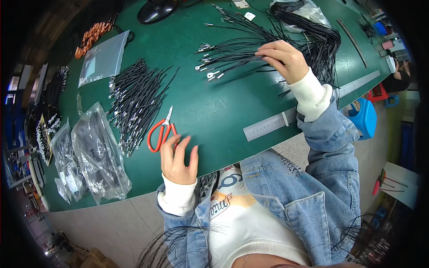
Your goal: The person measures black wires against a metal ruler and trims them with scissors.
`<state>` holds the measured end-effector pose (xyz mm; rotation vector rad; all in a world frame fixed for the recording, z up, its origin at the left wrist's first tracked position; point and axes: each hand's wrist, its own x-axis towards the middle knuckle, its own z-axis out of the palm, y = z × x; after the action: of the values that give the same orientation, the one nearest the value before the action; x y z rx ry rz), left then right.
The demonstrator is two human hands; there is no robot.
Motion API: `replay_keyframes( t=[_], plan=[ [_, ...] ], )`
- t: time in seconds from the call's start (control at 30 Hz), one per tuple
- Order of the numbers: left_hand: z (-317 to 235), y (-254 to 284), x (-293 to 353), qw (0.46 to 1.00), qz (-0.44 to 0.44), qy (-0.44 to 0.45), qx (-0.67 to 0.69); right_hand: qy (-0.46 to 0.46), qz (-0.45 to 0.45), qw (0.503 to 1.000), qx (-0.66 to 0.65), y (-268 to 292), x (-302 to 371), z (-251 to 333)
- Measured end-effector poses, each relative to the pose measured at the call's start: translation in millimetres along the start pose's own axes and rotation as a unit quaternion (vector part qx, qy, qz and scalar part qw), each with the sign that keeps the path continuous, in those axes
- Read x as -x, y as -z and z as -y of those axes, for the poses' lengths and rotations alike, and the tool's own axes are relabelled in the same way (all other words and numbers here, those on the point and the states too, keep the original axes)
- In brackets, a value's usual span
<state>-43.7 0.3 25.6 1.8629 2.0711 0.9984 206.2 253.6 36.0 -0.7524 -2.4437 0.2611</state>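
My left hand (178, 160) lies flat on the green table (214, 107), fingers apart, its fingertips touching the red-handled scissors (161, 132). My right hand (284, 59) reaches out over a fan of black wires with metal ring terminals (232, 56) and pinches several of them between thumb and fingers. The terminals (206, 69) point to the left. A second pile of short black terminal wires (134, 103) lies left of the scissors.
Clear plastic bags with wire parts (96, 154) sit at the left edge, a flat empty bag (103, 58) beyond. Copper parts (93, 36) lie far left, a steel ruler (308, 107) along the near edge, a coil of black wire (319, 38) behind my right hand, a blue stool (364, 117) at the right.
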Motion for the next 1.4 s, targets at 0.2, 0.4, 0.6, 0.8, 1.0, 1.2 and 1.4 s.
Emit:
replay_keyframes(
  t=[0.2, 0.4, 0.6, 0.8, 1.0, 1.2, 1.4],
  plan=[
    [-12, -9, -6, 0.999, 0.039, -0.030, 0.008, 0.035, -0.026, 0.999, -0.003, 12, 8, 19],
    [-20, -13, -7, 0.997, 0.060, -0.029, 0.031, -0.009, 0.104, 0.976, -0.191, 9, 20, 41],
    [-25, -24, -12, 0.985, 0.103, -0.047, 0.131, -0.055, 0.287, 0.917, -0.270, 16, 38, 48],
    [-48, -44, -33, 0.966, 0.122, -0.045, 0.224, -0.057, 0.379, 0.876, -0.294, 25, 50, 50],
    [-52, -63, -26, 0.930, 0.235, -0.025, 0.281, -0.083, 0.404, 0.867, -0.280, 18, 66, 57],
    [-46, -68, -24, 0.949, 0.200, 0.014, 0.242, -0.085, 0.364, 0.890, -0.262, 5, 72, 65],
    [-45, -63, -28, 0.958, 0.188, -0.027, 0.217, -0.101, 0.306, 0.910, -0.260, 5, 79, 72]
  ],
)
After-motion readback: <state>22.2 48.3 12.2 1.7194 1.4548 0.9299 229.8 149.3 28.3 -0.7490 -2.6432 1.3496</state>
